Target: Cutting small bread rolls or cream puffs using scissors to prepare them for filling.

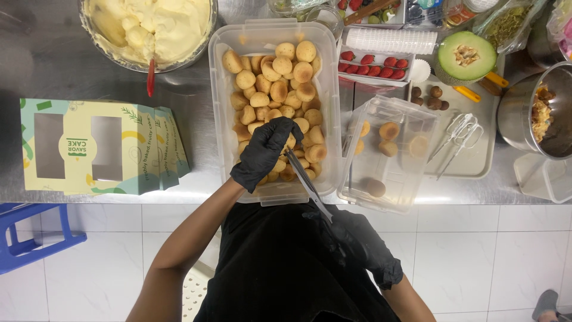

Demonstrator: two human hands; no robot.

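We are steadying one small golden pastry puff [290, 142] inside the large clear plastic tub [221, 89] on the steel worktop [53, 71], left hand [262, 154] fingers grasping it, while our right hand [351, 238] fingers are clenching a slim metal knife [307, 182], next needing a careful slit.

Both hands wear black gloves, and both forearms are bare. The left hand [265, 152] is stretched forward and turned palm down, its fingers [285, 132] curled downward and bunched together as if pinching something small beneath them. Its arm runs back toward the body at a slant, elbow out to the left. The right hand [351, 235] sits low and close to the torso, closed in a fist, with the wrist bent and the forearm angling down to the right.
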